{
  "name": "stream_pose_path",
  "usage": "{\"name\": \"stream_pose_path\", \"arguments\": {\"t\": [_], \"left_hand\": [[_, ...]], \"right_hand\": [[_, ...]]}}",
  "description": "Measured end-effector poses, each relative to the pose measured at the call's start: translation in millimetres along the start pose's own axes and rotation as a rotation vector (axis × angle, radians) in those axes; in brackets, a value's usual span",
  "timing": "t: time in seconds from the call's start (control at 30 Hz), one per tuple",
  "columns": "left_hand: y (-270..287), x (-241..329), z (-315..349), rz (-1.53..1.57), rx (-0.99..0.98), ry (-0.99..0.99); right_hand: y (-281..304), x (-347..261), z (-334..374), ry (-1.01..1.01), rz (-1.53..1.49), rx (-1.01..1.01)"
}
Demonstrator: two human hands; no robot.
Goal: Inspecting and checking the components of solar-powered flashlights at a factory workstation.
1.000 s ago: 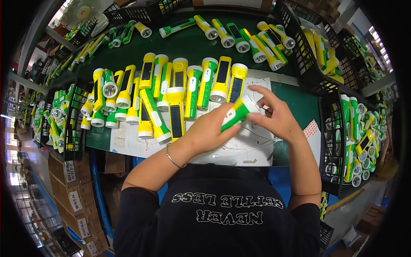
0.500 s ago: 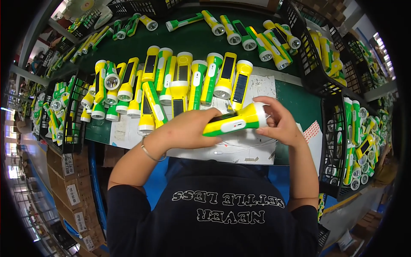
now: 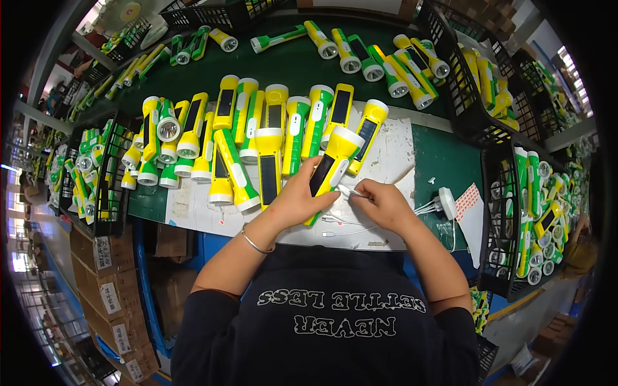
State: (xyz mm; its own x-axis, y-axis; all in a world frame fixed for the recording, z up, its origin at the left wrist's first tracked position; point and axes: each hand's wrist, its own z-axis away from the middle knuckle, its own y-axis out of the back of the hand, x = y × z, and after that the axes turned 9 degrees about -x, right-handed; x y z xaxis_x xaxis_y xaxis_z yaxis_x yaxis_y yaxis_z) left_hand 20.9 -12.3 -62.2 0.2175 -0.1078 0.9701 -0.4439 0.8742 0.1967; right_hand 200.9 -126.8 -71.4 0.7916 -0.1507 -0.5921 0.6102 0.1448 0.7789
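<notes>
My left hand is closed round a yellow and green flashlight with a white head and a dark solar panel. It is tilted, its head pointing up and to the right. Beside its white side strip, my right hand pinches a white cable plug; whether the plug is in the flashlight I cannot tell. More white cables lie on the white sheet below my hands. Several similar flashlights stand and lean in a cluster just beyond my left hand.
A white charger block with cables lies right of my right hand, by a red-patterned sheet. Black crates of flashlights flank the green table. More flashlights lie along the far side.
The flashlight has turned more upright and moved left. My right hand has left its head and now pinches a cable plug at its side. The charger block has come into view.
</notes>
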Motion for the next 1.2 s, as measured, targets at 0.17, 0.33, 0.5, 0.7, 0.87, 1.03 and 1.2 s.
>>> {"name": "stream_pose_path", "arguments": {"t": [0.17, 0.33, 0.5, 0.7, 0.87, 1.03, 1.2], "left_hand": [[-10.3, 2.3, -5.4, -0.061, 0.011, -0.057], [-16.8, 12.5, -9.1, -0.025, -0.005, -0.07], [-23.2, 10.8, -9.2, -0.004, -0.004, -0.117], [-28.2, 14.9, -7.6, 0.065, -0.04, -0.102], [-25.1, 20.2, -6.8, -0.463, 0.148, -0.273], [-29.1, 18.8, -7.3, -0.396, 0.113, -0.256], [-28.6, 22.2, -11.2, -0.462, 0.168, -0.245]], "right_hand": [[29.1, -25.9, 19.1, -0.013, -0.322, 0.198], [37.2, -27.5, 26.0, -0.035, -0.168, 0.224], [34.9, -25.2, 26.3, -0.049, -0.478, 0.34], [36.9, -20.3, 25.8, -0.06, -0.74, 0.171], [47.0, -18.5, 25.1, -0.114, -0.716, 0.022], [45.9, -14.4, 19.8, -0.129, -0.732, -0.03], [44.9, -12.0, 27.2, -0.103, -0.549, 0.044]]}}
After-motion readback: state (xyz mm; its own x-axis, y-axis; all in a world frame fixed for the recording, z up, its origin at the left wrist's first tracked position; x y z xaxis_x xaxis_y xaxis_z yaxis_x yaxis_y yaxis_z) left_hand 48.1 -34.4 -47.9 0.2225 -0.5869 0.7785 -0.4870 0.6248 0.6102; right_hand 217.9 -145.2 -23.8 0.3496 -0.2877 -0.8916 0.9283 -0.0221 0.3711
